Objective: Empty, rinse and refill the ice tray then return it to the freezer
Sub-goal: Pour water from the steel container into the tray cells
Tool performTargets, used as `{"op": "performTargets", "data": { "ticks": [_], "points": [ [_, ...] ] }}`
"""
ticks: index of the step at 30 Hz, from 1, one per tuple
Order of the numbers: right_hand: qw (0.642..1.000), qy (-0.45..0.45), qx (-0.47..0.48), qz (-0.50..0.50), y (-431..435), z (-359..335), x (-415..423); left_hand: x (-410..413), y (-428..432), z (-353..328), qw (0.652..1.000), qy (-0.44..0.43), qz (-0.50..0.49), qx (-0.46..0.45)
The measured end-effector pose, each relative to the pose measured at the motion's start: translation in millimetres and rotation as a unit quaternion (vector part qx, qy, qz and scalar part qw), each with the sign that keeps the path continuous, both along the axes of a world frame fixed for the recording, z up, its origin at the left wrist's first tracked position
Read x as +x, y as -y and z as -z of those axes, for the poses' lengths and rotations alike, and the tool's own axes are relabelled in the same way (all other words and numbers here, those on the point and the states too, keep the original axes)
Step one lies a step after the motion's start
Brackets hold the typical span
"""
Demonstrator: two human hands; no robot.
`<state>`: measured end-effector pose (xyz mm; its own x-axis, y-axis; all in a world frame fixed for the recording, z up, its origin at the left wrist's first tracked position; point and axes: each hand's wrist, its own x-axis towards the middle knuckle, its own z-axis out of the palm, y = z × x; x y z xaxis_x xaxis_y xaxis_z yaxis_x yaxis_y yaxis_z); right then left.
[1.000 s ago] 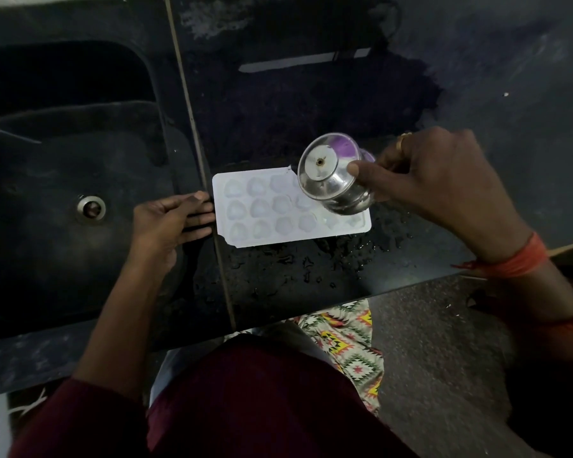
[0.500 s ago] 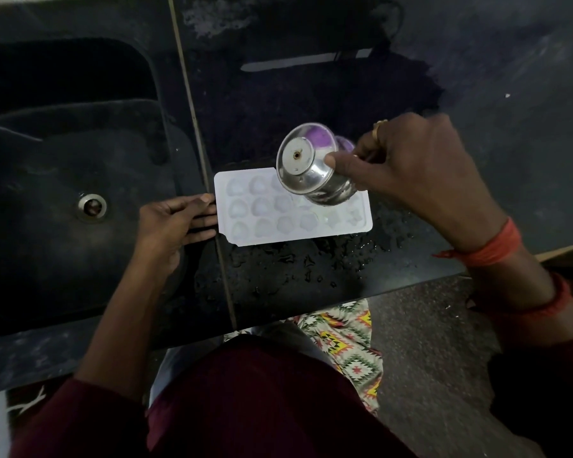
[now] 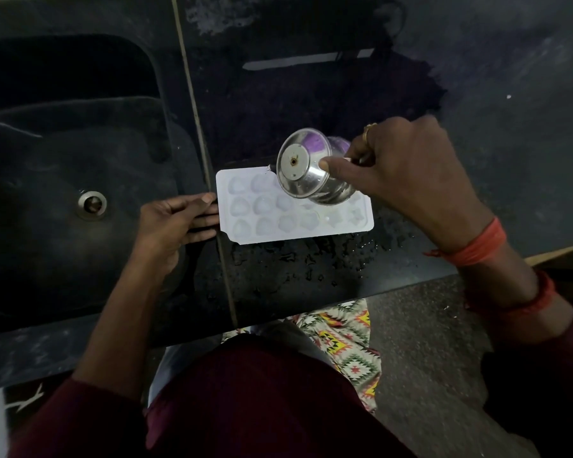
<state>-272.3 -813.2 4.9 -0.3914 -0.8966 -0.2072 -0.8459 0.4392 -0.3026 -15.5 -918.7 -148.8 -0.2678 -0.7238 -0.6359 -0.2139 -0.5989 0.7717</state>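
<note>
The ice tray (image 3: 223, 200), white with rows of rounded pockets, lies flat on the dark countertop (image 3: 477, 94), its long side running left to right and its left end just beside the seam where the counter meets the sink (image 3: 47, 252). The left hand (image 3: 172, 223) rests on the counter at that end, palm down, its fingers (image 3: 205, 211) straight and together with the tips touching the tray's left edge. The right hand (image 3: 407, 180) grips a small steel pot (image 3: 306, 170), thumb and fingers curled round its body, and holds it above the far middle of the tray, tipped so that its round base faces the camera and its mouth points away and down. The mouth is hidden behind the pot, so whether water is running out cannot be told; the pockets look pale and possibly wet. A ring (image 3: 368, 130) sits on one finger of the right hand and an orange thread band (image 3: 473, 246) wraps the wrist. Water droplets (image 3: 311, 262) are scattered on the counter just in front of the tray. The sink's round metal drain (image 3: 92, 203) shows left of the left hand. Below the counter edge are a maroon garment (image 3: 262, 401) and a patterned cloth (image 3: 341, 342).
</note>
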Motion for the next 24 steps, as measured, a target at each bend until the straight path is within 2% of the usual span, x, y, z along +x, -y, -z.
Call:
{"op": "performTargets", "data": {
  "ticks": [17,24],
  "points": [
    [0.999,-0.034,-0.003,-0.004,3.3,5.6,1.1,5.5,2.1,0.0,1.0,-0.008,0.008,0.0],
    [1.0,0.012,-0.024,-0.004,-2.9,5.8,-3.1,4.3,1.1,-3.0,1.0,-0.009,0.004,0.001]
  ]
}}
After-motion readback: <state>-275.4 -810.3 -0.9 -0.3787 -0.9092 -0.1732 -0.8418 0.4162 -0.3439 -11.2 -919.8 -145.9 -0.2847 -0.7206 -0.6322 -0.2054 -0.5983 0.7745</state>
